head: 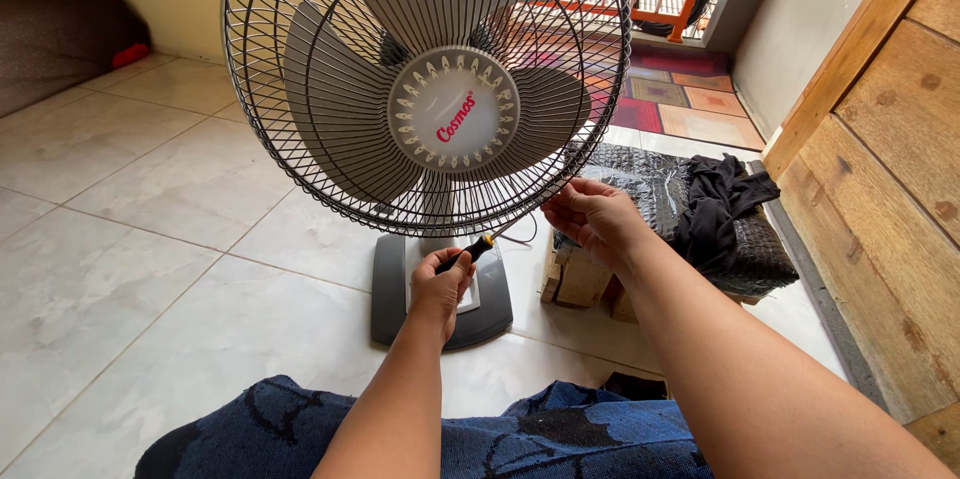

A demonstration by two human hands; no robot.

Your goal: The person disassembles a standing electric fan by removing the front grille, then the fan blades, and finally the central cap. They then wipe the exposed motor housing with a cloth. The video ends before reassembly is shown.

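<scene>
A grey table fan stands on the tiled floor in front of me, its round wire grille (pixel 300 89) facing me with pale blades (pixel 330 99) behind it and a round hub cap (pixel 452 111) in the middle. My left hand (pixel 440 284) grips a screwdriver (pixel 478 250) with a black and yellow handle, its tip pointing at the grille's lower rim. My right hand (pixel 597 219) pinches the lower right edge of the grille. The fan's dark base (pixel 392 289) sits under my left hand.
A low wooden crate (pixel 580 279) with a black woven mat and a black cloth (pixel 715 204) stands right of the fan. A wooden panel (pixel 880 169) runs along the right. My blue-clad knees (pixel 560 434) are at the bottom. A colourful rug (pixel 690 99) lies behind.
</scene>
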